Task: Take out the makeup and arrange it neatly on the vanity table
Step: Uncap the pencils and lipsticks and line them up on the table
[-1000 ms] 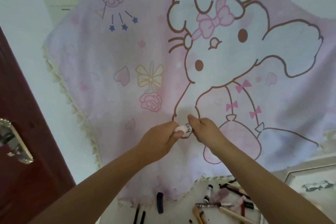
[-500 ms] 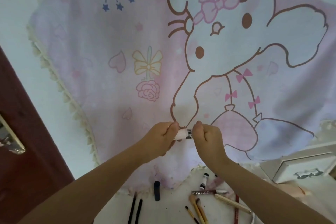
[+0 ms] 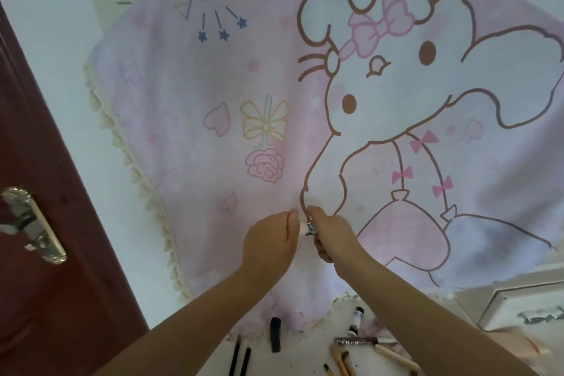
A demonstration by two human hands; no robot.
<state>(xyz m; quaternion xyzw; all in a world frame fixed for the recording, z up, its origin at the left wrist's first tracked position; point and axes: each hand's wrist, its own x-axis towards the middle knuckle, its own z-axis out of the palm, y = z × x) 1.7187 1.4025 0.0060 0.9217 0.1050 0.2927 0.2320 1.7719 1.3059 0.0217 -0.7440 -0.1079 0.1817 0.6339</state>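
Makeup tube [image 3: 309,228], small, light, rigid, slick I judge; my left hand [image 3: 271,241] and right hand [image 3: 331,236] pinch its ends.

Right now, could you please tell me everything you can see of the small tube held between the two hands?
The small tube looks white or pale pink, with a black barcode-like print on its side. Only a short stretch shows; the rest is hidden by fingers. It is held up in front of the pink cartoon cloth, roughly level. The right hand grips one end; the left hand touches the other.
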